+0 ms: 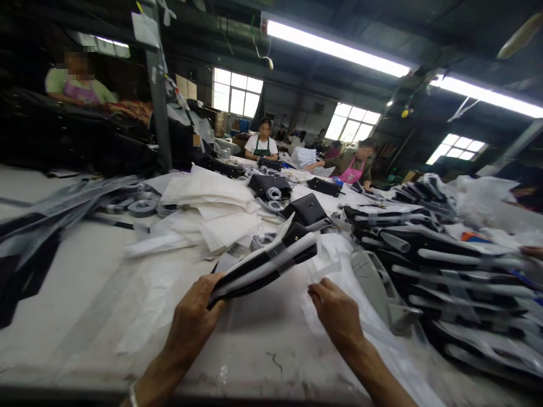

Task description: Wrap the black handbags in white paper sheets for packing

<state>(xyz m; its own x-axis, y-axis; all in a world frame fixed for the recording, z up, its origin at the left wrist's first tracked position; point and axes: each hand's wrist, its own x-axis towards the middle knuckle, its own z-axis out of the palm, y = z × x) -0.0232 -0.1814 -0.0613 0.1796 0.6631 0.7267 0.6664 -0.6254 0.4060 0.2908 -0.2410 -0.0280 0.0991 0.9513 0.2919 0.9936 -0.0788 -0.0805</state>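
My left hand (197, 311) is closed around the near end of a flat black bag (263, 268) with a white padded strip along its side and a clear band around it. The bag is raised above the table and tilts up to the right. My right hand (337, 314) is pinched at the edge of some thin clear plastic bags (335, 265), which lie in a pile just right of the black bag. A grey tape dispenser (377, 288) stands beside that pile.
White sheets (212, 209) and rolls of grey strap (142, 207) lie beyond my left hand. Wrapped black bags (462, 282) are stacked at the right. Long dark straps (55, 220) cover the left side of the table (97, 316). Several people work farther back.
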